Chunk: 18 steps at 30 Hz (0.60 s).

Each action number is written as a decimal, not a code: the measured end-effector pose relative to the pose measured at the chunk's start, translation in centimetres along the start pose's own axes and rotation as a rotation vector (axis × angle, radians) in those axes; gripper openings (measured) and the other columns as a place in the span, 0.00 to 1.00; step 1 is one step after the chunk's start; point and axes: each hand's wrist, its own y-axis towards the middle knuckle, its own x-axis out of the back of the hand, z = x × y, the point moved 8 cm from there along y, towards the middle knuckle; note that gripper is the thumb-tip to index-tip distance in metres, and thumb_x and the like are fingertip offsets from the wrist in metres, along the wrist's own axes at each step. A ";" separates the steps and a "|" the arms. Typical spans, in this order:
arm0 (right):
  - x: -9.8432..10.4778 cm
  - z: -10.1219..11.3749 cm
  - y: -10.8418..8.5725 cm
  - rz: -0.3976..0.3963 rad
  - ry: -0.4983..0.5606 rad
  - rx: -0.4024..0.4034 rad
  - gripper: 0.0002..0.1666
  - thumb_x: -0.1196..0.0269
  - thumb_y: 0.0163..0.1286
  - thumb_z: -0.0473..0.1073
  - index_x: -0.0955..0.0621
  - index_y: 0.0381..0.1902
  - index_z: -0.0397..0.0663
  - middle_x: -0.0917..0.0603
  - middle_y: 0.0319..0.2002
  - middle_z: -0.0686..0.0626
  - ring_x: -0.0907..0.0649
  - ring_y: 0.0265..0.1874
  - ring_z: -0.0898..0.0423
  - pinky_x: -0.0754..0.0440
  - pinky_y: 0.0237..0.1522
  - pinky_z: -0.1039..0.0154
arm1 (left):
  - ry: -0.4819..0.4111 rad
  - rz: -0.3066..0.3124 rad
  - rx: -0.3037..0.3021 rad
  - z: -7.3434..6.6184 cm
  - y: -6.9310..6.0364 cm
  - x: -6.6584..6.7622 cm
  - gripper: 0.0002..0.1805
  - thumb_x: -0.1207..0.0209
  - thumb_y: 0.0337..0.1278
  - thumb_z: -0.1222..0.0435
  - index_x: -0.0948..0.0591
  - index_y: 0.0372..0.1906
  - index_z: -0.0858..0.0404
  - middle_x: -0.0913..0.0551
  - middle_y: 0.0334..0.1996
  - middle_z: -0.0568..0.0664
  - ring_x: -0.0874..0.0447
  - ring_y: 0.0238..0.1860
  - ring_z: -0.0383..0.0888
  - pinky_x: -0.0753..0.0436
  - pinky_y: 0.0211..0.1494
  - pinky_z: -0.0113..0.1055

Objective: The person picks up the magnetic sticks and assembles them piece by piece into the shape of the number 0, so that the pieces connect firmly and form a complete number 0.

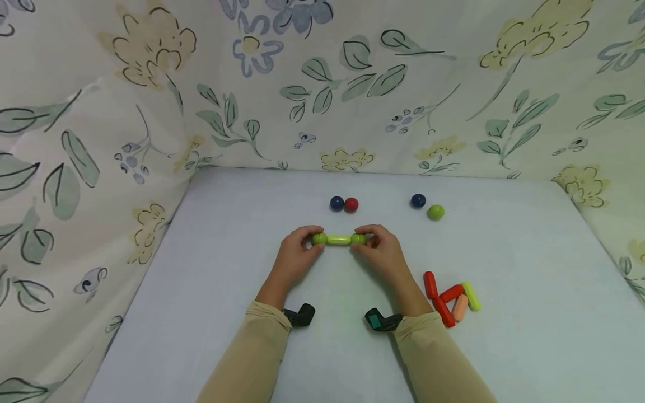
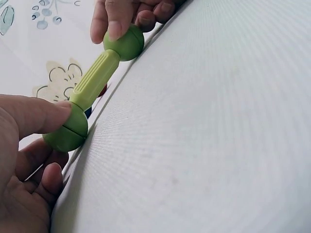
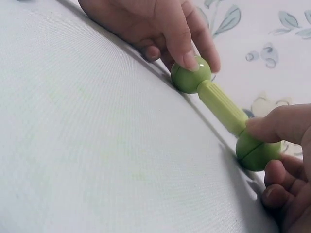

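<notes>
While it lies crosswise between two hands over the middle of the white table (image 1: 227, 235), the light green rod (image 1: 339, 240), grooved along its length, has a green ball at either end: the left-end ball (image 1: 319, 239) and the right-end ball (image 1: 358, 239), both seamed and touching the rod. Contact between this piece and the tabletop: cannot be told.

Left hand (image 1: 296, 252): thumb and fingers narrowed in a pinch on the left-end ball. Right hand (image 1: 385, 251): the same pinch, on the right-end ball.

Beyond the hands, one pair, side by side: a dark blue ball (image 1: 336, 204) and a red ball (image 1: 351, 205). Farther right, a second pair, slightly apart: a navy ball (image 1: 418, 201) and a loose green ball (image 1: 435, 212), the latter a little nearer the person.

Beside the right forearm, one cluster of five rods: three red rods (image 1: 430, 285), one orange rod (image 1: 460, 308) and one yellow-green rod (image 1: 471, 296), the last outermost on the right.

Worn on the wrists: two black devices (image 1: 302, 316), next to tan sleeves (image 1: 262, 336). Behind and to the sides: floral cloth (image 1: 282, 129), with blue, yellow and green motifs.
</notes>
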 end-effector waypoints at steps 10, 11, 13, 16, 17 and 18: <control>0.3 -0.3 0.1 0.012 0.044 -0.060 0.21 0.29 0.61 0.43 0.18 0.52 0.52 0.22 0.34 0.47 0.26 0.29 0.53 0.27 0.28 0.68 | -0.012 0.008 0.009 -0.2 0.1 0.1 0.17 0.34 0.59 0.63 0.17 0.54 0.52 0.17 0.47 0.42 0.28 0.32 0.42 0.25 0.33 0.33; 0.4 -0.3 0.1 0.019 0.058 -0.076 0.21 0.29 0.61 0.44 0.18 0.52 0.52 0.21 0.36 0.47 0.26 0.29 0.53 0.27 0.28 0.67 | -0.012 0.006 0.013 -0.2 0.1 0.2 0.17 0.34 0.59 0.63 0.17 0.54 0.52 0.17 0.46 0.42 0.28 0.31 0.42 0.25 0.33 0.33; 0.5 -0.5 0.2 0.032 0.081 -0.113 0.22 0.29 0.61 0.46 0.18 0.53 0.53 0.19 0.40 0.49 0.24 0.30 0.52 0.25 0.29 0.67 | -0.014 0.003 0.025 -0.1 0.2 0.2 0.16 0.34 0.59 0.62 0.17 0.53 0.52 0.17 0.45 0.42 0.28 0.31 0.43 0.26 0.32 0.33; 0.8 -0.7 0.2 0.057 0.080 -0.150 0.23 0.29 0.61 0.49 0.19 0.54 0.54 0.18 0.49 0.51 0.22 0.34 0.52 0.22 0.31 0.66 | -0.023 0.012 0.047 0.1 0.2 0.2 0.15 0.34 0.59 0.61 0.16 0.52 0.51 0.17 0.45 0.42 0.28 0.30 0.44 0.26 0.32 0.34; 0.9 -0.7 0.1 0.061 0.071 -0.157 0.23 0.29 0.61 0.50 0.19 0.54 0.54 0.18 0.51 0.52 0.21 0.35 0.52 0.22 0.32 0.66 | -0.026 0.017 0.054 0.1 0.1 0.2 0.15 0.34 0.59 0.60 0.16 0.52 0.51 0.17 0.45 0.41 0.28 0.30 0.44 0.26 0.32 0.34; 1.0 -0.7 0.1 0.063 0.062 -0.164 0.24 0.29 0.61 0.50 0.19 0.54 0.54 0.18 0.52 0.52 0.21 0.35 0.52 0.21 0.32 0.66 | -0.030 0.022 0.057 0.1 0.1 0.2 0.15 0.34 0.59 0.60 0.16 0.52 0.51 0.16 0.45 0.41 0.28 0.31 0.44 0.26 0.32 0.34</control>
